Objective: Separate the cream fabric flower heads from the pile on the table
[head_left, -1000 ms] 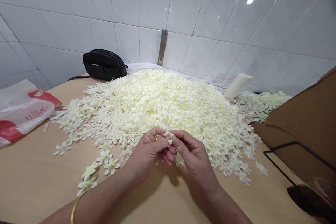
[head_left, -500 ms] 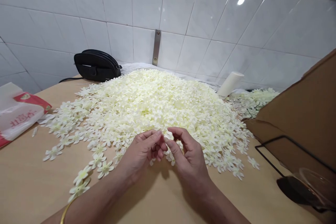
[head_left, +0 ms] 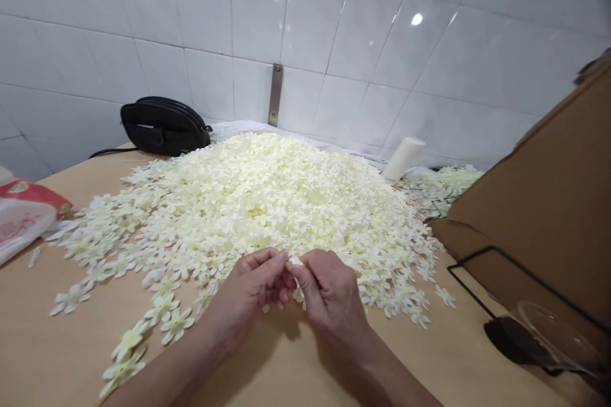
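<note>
A large heap of white and pale yellow artificial flowers (head_left: 286, 197) covers the middle of the table. Just in front of it, my left hand (head_left: 262, 280) and my right hand (head_left: 327, 286) meet at the fingertips. My right thumb and fingers are closed on a small white flower (head_left: 294, 261), of which only a little shows between them. My left thumb and forefinger are pinched together beside it; what they hold, if anything, is too small to make out.
A black bag (head_left: 165, 127) stands at the back left, and a red and white plastic bag (head_left: 28, 213) lies at the left edge. A white roll (head_left: 403, 159) leans behind the heap. On the right are a cardboard box (head_left: 539, 203) and glasses (head_left: 525, 343).
My right fingers have curled in more tightly, and the white flower between them is less visible. The view has shifted slightly, so the table's objects appear further left.
</note>
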A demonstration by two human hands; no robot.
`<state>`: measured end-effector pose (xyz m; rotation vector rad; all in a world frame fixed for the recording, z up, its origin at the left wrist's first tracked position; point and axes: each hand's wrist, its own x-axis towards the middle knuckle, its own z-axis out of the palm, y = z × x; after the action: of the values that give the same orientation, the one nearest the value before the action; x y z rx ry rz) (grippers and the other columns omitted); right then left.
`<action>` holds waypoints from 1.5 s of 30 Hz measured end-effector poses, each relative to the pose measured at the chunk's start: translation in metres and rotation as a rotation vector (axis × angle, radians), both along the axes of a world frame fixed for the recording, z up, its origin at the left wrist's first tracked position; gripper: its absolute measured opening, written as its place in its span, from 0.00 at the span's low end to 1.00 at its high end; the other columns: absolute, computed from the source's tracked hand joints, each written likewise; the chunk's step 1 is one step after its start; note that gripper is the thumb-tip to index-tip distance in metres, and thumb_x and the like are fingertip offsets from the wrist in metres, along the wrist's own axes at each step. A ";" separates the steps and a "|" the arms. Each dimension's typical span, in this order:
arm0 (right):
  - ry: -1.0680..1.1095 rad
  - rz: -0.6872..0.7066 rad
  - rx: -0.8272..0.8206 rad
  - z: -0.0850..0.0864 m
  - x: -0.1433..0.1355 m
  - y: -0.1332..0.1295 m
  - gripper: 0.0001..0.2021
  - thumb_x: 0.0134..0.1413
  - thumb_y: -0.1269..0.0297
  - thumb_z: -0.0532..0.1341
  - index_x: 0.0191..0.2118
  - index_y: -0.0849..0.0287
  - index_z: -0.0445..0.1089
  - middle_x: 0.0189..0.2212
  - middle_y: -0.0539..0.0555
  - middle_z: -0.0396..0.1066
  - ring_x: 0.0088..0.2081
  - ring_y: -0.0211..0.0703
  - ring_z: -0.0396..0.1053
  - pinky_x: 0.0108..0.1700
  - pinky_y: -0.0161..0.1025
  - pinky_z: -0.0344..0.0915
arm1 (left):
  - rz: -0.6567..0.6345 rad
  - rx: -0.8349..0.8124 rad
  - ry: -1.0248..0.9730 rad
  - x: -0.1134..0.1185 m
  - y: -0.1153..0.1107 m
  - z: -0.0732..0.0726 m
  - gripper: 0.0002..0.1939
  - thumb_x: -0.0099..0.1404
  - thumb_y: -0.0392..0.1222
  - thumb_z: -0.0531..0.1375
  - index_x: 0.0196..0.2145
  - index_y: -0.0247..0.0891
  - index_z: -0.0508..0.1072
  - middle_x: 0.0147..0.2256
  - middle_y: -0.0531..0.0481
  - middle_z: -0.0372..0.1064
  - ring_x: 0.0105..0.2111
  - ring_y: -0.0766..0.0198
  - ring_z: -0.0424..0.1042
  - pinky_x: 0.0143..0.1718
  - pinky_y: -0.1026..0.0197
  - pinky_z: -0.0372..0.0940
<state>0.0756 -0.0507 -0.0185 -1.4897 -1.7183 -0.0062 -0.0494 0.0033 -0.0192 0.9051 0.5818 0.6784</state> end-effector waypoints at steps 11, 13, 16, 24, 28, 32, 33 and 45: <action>0.026 0.247 -0.012 0.000 -0.002 0.001 0.20 0.57 0.69 0.45 0.55 0.63 0.56 0.30 0.56 0.68 0.33 0.42 0.64 0.39 0.40 0.60 | 0.055 -0.108 0.094 -0.003 0.006 0.001 0.18 0.44 0.49 0.68 0.26 0.35 0.69 0.18 0.54 0.63 0.17 0.72 0.57 0.18 0.71 0.53; 0.113 0.283 -0.089 0.003 -0.002 0.001 0.16 0.58 0.69 0.45 0.49 0.59 0.62 0.28 0.53 0.69 0.31 0.40 0.65 0.38 0.37 0.61 | 0.071 -0.126 0.105 -0.003 0.007 -0.001 0.18 0.44 0.49 0.68 0.26 0.36 0.68 0.17 0.55 0.61 0.17 0.72 0.57 0.18 0.71 0.53; 0.183 0.245 -0.124 0.009 -0.003 -0.001 0.12 0.57 0.71 0.46 0.35 0.56 0.65 0.27 0.50 0.69 0.30 0.37 0.66 0.38 0.34 0.60 | 0.078 -0.094 0.107 -0.001 0.007 -0.006 0.16 0.46 0.49 0.67 0.25 0.36 0.68 0.18 0.55 0.61 0.18 0.72 0.57 0.19 0.70 0.55; 0.107 0.042 -0.006 -0.003 -0.003 0.000 0.06 0.46 0.73 0.52 0.22 0.59 0.57 0.17 0.44 0.60 0.20 0.31 0.54 0.35 0.36 0.52 | 0.035 0.071 0.214 0.000 0.001 -0.009 0.14 0.52 0.52 0.62 0.27 0.38 0.68 0.20 0.55 0.60 0.22 0.68 0.60 0.23 0.69 0.59; 0.092 0.012 0.019 -0.007 -0.005 0.002 0.08 0.44 0.73 0.54 0.20 0.59 0.54 0.15 0.42 0.54 0.19 0.30 0.49 0.34 0.35 0.50 | 0.017 0.159 0.272 -0.003 0.004 -0.012 0.15 0.51 0.52 0.62 0.24 0.37 0.68 0.21 0.53 0.62 0.24 0.67 0.60 0.25 0.68 0.60; 0.162 0.099 -0.074 0.001 -0.005 0.002 0.04 0.45 0.67 0.59 0.26 0.57 0.62 0.20 0.44 0.63 0.24 0.32 0.59 0.36 0.34 0.52 | 0.046 0.177 0.252 -0.008 0.010 -0.015 0.15 0.49 0.51 0.63 0.23 0.37 0.68 0.20 0.54 0.60 0.22 0.67 0.59 0.26 0.67 0.61; 0.169 0.144 -0.095 0.003 -0.004 0.002 0.03 0.47 0.67 0.58 0.27 0.57 0.63 0.22 0.45 0.65 0.26 0.33 0.61 0.36 0.34 0.53 | 0.059 0.183 0.253 -0.008 0.011 -0.015 0.15 0.49 0.51 0.63 0.23 0.37 0.68 0.20 0.54 0.60 0.22 0.67 0.59 0.25 0.67 0.61; 0.139 0.009 0.059 0.002 -0.002 0.000 0.13 0.55 0.67 0.49 0.20 0.59 0.55 0.17 0.46 0.62 0.20 0.31 0.58 0.35 0.36 0.53 | 0.151 0.034 0.232 -0.001 0.006 -0.015 0.22 0.36 0.55 0.68 0.25 0.38 0.70 0.23 0.52 0.65 0.24 0.63 0.64 0.22 0.66 0.63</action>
<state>0.0735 -0.0510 -0.0168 -1.4061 -1.6007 0.0498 -0.0508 0.0093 -0.0338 0.9856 0.8544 0.7248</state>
